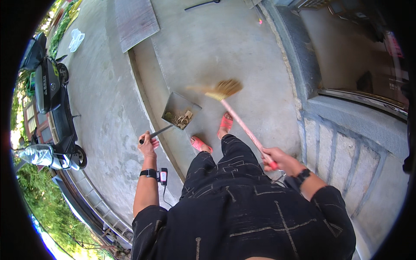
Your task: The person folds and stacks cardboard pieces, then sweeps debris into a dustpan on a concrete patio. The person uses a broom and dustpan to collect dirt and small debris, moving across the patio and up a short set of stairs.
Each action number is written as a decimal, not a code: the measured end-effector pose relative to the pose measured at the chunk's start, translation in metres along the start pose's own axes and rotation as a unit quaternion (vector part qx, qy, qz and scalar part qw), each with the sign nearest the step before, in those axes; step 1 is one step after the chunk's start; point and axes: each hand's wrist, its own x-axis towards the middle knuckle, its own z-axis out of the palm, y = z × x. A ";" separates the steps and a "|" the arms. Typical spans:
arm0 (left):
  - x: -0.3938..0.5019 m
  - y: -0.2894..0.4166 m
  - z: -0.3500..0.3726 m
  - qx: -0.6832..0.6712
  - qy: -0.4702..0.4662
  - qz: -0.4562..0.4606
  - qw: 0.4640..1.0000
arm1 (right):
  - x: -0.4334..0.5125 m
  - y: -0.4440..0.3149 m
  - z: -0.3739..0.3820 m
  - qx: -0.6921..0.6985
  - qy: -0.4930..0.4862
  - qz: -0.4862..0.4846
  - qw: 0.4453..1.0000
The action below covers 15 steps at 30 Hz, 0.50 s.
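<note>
My left hand [148, 144] grips the dark handle of a dustpan [169, 104]. Dry leaves and scraps of debris [182, 119] lie inside the pan, which is over the edge of a shallow channel in the concrete. In my right hand [279, 159] is the pink handle of a broom [242, 124], held near its red end cap. The straw broom head [227, 88] is blurred and sits to the right of the dustpan, beyond my feet. Whether the bristles touch the floor I cannot tell.
A shallow channel [146, 78] runs through the concrete floor, partly covered by a board [136, 22]. At left stands a black scooter [53, 94], with a ladder [97, 201] near it. A plastic bag [76, 39] lies farther off. A raised doorway sill [357, 112] borders the right.
</note>
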 end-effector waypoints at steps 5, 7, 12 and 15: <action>-0.002 -0.024 -0.027 -0.023 0.003 -0.024 0.999 | -0.069 -0.007 0.028 -0.063 -0.010 -0.031 0.998; -0.005 -0.030 -0.052 -0.024 0.013 -0.033 0.999 | -0.066 -0.032 0.054 -0.096 -0.017 -0.074 0.992; -0.015 -0.049 -0.110 -0.045 0.031 -0.038 0.998 | 0.026 -0.149 0.143 -0.270 0.123 -0.260 0.919; -0.015 -0.062 -0.132 -0.053 0.037 -0.038 0.997 | 0.089 -0.149 0.192 -0.212 0.078 -0.290 0.930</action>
